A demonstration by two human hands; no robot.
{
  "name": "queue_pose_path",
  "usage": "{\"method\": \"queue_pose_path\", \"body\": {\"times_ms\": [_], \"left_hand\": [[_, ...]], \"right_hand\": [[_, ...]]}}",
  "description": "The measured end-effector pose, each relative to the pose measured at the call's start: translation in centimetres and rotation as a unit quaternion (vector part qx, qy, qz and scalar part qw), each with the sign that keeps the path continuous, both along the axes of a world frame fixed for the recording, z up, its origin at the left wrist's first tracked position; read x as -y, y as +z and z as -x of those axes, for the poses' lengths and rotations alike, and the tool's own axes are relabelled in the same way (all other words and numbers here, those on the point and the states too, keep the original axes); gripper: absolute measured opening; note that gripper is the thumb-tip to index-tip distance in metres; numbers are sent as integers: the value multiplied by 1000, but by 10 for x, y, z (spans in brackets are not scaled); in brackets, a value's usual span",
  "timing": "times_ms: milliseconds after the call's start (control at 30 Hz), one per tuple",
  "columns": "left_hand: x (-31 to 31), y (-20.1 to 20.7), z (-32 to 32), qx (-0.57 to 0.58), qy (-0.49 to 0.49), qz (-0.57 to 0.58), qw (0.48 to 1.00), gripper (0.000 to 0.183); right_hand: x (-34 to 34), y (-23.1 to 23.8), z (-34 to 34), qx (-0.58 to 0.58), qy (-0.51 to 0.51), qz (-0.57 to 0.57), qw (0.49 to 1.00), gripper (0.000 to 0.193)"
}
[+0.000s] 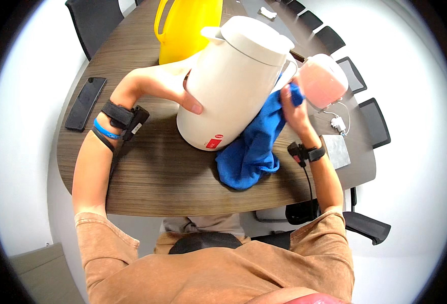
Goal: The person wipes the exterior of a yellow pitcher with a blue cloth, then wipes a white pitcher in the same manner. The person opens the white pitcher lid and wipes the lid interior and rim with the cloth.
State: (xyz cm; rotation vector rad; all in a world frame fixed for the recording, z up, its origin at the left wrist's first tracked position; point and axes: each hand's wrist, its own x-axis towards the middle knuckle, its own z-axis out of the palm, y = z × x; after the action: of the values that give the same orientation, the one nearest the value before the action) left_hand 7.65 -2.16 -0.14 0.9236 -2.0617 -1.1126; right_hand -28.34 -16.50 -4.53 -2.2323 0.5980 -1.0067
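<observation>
A white thermos jug (233,86) with a spout and a side handle stands in front of me, leaning in the picture. My left hand (173,86) grips its left side, thumb across the front and the other fingers out of sight behind it. At the jug's right side, near the handle, my right hand (295,112) is closed on a blue cloth (251,152). The cloth drapes down along the jug's lower right and its end rests on the table (157,187). Whether the jug's base fully touches the table I cannot tell.
Behind the jug is a yellow pitcher (190,30). A dark phone (85,104) lies at the left. To the right are a pink rounded box (324,81), a white plug with cable (338,124) and a grey flat square (336,151). Black chairs (375,121) line the table.
</observation>
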Motion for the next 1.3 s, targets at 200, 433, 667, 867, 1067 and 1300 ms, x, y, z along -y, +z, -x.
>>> {"method": "queue_pose_path", "body": {"times_ms": [200,433,667,867,1067,1300], "left_hand": [[-5,5,-1,-4,2,-35,999,113],[-5,3,-2,-1,-3,-23,1000,114],[-3,0,-1,-23,-5,-4,1000,111],[-6,2,-1,-24,-13,-14,1000,112],[-3,3,2,-45,-23,-1,999,109],[-10,8,1,-29,-23,-9,999,106]], "right_hand": [[-57,27,-21,-160,43,-19,986,46],[-51,44,-15,-329,131,-85,931,52],[-26,118,4,-310,109,47,943,117],[-57,173,-68,-175,154,177,956,75],[-89,199,-126,-357,53,421,832,64],[-96,212,-131,-337,122,414,837,53]]}}
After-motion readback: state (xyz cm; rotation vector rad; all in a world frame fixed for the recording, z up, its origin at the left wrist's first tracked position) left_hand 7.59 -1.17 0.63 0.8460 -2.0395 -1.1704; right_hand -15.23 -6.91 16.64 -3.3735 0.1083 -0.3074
